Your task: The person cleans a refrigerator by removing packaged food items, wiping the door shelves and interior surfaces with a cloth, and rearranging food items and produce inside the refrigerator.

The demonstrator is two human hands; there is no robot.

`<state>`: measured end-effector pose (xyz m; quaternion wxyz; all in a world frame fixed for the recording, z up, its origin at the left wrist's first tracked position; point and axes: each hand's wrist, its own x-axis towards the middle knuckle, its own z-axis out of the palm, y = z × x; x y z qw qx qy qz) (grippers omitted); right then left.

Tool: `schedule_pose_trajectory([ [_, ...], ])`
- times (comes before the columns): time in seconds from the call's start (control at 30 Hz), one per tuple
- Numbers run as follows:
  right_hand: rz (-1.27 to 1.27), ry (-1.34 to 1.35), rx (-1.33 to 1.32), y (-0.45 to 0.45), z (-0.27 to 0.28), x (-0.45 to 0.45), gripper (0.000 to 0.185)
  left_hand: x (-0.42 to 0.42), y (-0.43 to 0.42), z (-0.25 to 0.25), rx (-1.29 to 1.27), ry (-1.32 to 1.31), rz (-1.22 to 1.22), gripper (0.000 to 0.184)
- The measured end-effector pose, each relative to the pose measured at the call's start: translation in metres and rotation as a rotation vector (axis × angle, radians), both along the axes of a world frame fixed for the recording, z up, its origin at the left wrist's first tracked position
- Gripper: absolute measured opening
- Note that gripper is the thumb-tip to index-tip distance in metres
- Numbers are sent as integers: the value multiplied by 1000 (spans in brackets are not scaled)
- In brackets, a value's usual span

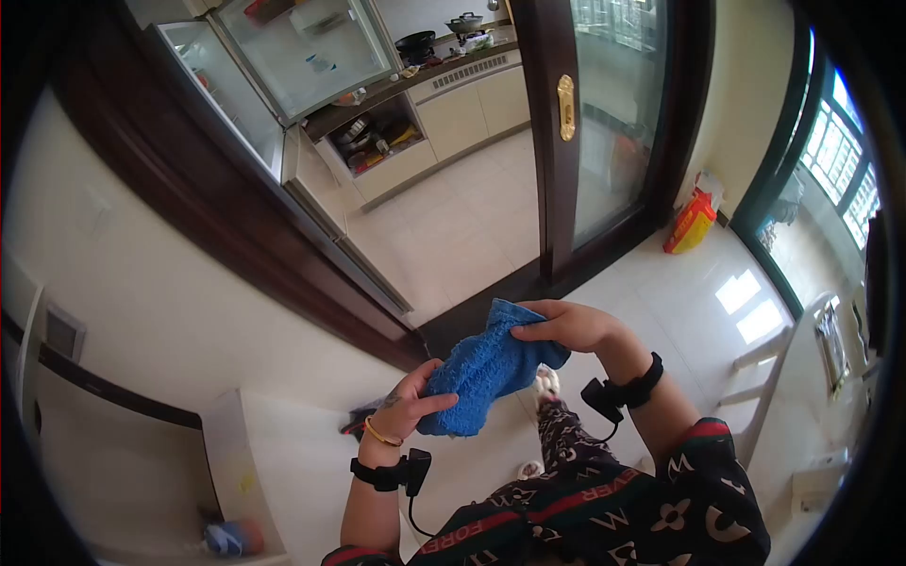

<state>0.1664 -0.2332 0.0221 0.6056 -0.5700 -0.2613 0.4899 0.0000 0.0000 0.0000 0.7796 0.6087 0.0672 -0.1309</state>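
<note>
A blue terry cloth (491, 368) is stretched between my two hands, in front of my body and above the tiled floor. My left hand (406, 404) grips its lower left end, thumb lying on top. At the upper right end, my right hand (563, 325) pinches the cloth between thumb and fingers. The cloth is folded or bunched, with its far edge turned up near my right thumb. The fingers beneath it are partly hidden. Each wrist wears a black strap with a small device.
Ahead, a dark-framed sliding glass door (613, 141) stands beside the kitchen opening. An opened refrigerator door (302, 57) is at the upper left. A red and yellow bag (692, 223) rests on the floor at right. A white table (812, 377) stands to my right.
</note>
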Motion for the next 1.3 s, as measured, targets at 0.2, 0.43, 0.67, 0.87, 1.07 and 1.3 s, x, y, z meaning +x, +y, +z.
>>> schedule_pose_trajectory([
  [0.2,186,-226,130,102,-5,176,34,159,73,-27,-92,140,217,34],
  [0.43,696,-435,349,202,21,291,38,298,162,-44,-319,-29,626,32],
  [0.67,-124,-217,459,317,-57,423,49,418,247,-41,-530,-132,447,38],
  [0.87,76,736,683,408,-122,502,103,558,325,-34,-694,-15,176,35],
  [1.07,108,694,686,456,-53,560,89,667,400,22,57,-154,163,30],
  [1.3,145,872,661,476,-23,647,78,725,471,163,959,-704,301,46],
])
